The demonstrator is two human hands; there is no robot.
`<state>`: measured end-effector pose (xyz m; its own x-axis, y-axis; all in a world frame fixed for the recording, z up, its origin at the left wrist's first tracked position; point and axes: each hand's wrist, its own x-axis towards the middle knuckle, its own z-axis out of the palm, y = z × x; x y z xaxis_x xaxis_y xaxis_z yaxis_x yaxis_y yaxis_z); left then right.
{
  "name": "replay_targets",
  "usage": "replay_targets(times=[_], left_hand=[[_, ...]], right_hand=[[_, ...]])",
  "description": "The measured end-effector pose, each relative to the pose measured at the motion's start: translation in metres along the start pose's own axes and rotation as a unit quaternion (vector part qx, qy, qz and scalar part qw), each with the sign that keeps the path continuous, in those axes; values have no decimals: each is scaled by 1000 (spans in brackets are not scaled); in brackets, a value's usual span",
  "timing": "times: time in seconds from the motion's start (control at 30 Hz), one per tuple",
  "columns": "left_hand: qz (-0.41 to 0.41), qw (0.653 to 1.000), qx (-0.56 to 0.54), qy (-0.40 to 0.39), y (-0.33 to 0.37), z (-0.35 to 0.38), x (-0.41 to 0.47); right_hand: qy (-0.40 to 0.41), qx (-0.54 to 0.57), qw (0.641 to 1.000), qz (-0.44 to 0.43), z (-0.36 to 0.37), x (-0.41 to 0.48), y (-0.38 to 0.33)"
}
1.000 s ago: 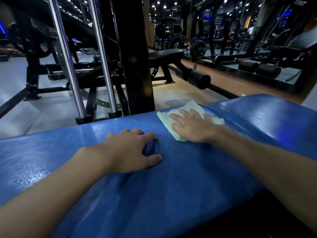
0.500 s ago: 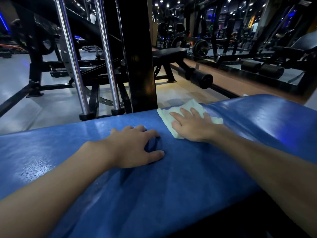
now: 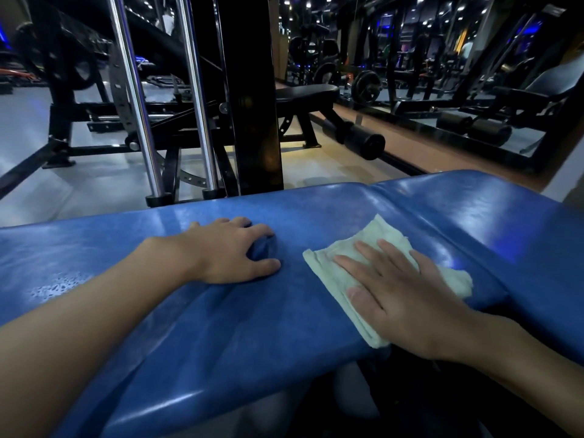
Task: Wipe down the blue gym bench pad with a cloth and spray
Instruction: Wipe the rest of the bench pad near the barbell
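The cloth (image 3: 376, 273) was pressed flat on the blue pad (image 3: 221, 336) near its front edge by the spread right hand (image 3: 407, 298), presumably for broad wiping contact. The left hand (image 3: 227, 251), fingers curled and empty, was braced alongside, apparently for support.

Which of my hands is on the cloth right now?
The right hand, pressed flat on the pale cloth. The left hand rests on bare blue pad.

The head camera looks forward and down, close over the blue bench pad (image 3: 221, 343), gym floor beyond.
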<state>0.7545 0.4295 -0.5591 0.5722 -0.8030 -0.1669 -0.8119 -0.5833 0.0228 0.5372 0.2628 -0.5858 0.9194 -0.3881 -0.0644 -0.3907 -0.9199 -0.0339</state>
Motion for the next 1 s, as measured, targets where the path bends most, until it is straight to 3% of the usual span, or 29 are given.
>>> replay_targets(times=[0.6, 0.8, 1.0], left_hand=[[20, 1000, 22, -3, -3, 1, 5], [19, 1000, 18, 2, -3, 1, 2], [14, 1000, 12, 1, -2, 1, 0]], right_hand=[[-30, 35, 998, 31, -22, 231, -23], [-21, 32, 999, 31, -15, 215, -21], [-2, 16, 1000, 14, -3, 126, -16]])
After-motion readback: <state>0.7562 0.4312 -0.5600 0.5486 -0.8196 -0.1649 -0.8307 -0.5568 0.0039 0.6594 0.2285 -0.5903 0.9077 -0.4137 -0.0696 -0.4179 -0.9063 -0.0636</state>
